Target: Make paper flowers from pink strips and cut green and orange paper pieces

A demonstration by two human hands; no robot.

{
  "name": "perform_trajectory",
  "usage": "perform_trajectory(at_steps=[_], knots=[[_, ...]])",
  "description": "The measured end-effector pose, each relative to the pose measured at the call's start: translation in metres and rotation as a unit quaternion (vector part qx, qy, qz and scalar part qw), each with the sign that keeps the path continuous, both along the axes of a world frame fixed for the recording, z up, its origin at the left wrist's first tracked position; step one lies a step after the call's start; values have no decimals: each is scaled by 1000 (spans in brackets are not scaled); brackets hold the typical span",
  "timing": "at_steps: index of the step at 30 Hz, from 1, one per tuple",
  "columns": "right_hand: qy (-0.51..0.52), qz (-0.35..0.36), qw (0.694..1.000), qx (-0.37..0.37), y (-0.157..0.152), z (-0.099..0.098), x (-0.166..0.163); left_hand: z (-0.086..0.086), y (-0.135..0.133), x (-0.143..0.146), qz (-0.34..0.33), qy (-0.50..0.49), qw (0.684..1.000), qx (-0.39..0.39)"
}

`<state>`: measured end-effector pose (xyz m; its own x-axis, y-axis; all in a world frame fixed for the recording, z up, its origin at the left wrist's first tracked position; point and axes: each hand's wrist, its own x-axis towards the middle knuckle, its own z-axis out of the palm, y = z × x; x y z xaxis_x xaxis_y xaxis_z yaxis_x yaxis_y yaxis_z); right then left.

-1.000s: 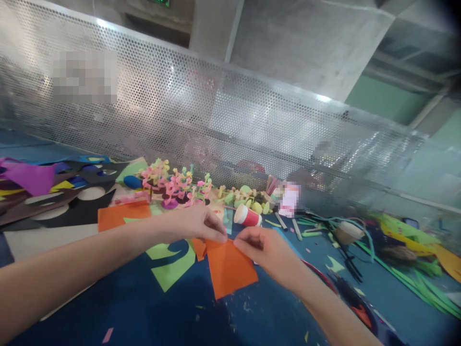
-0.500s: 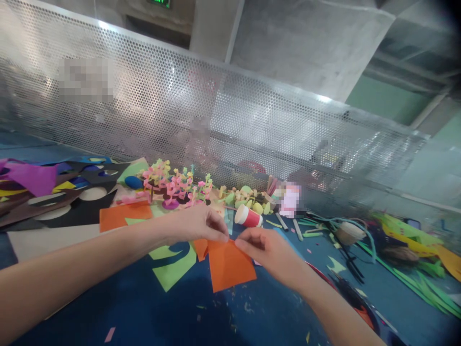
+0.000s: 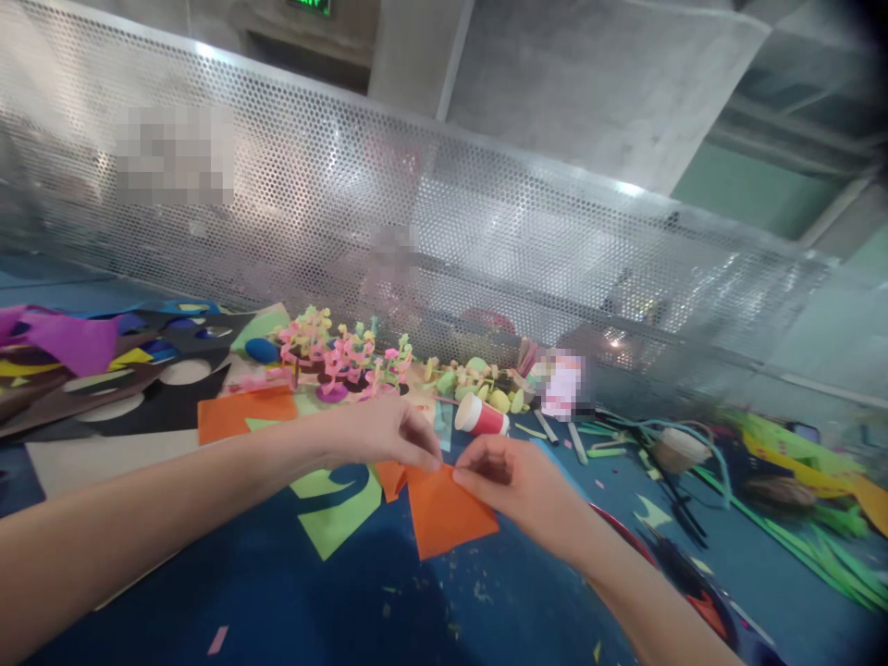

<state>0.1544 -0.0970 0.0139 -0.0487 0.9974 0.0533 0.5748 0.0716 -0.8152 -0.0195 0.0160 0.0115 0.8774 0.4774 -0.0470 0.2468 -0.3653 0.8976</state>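
Observation:
An orange sheet of paper [image 3: 452,518] hangs over the blue table, pinched at its top edge by both hands. My left hand [image 3: 388,435] comes in from the left, its thumb and fingers closed at the sheet's upper left. At the upper right, my right hand [image 3: 510,470] holds the edge between thumb and curled fingers. The fingertips of the two hands are close together. A smaller orange scrap [image 3: 391,480] shows just left of the sheet. Below my left wrist lies light green paper [image 3: 333,529] with curved cut-outs.
Pink paper flowers [image 3: 345,356] and a tipped red-and-white paper cup [image 3: 481,415] are beyond my hands. Black cut sheets [image 3: 159,402] lie left; green strips [image 3: 791,546] and a beige cup [image 3: 681,448] lie right. A perforated metal panel [image 3: 312,176] stands behind the table.
Almost nothing differs. The view has shifted slightly, and the lower part of the orange sheet has tilted a little; both hands keep their pinch on it.

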Motion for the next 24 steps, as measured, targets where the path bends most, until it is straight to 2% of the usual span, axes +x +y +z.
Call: perform_trajectory(at_steps=[7, 15, 18, 24], knots=[[-19, 16, 1000, -17, 1, 2, 3, -2, 2, 0, -4, -18, 1000, -1], [-5, 18, 1000, -15, -1, 4, 1, 4, 0, -2, -4, 35, 998, -49], [-1, 17, 1000, -12, -1, 4, 1, 2, 2, -2, -10, 45, 996, -72], [33, 29, 999, -16, -1, -2, 1, -4, 6, -1, -30, 32, 997, -70]])
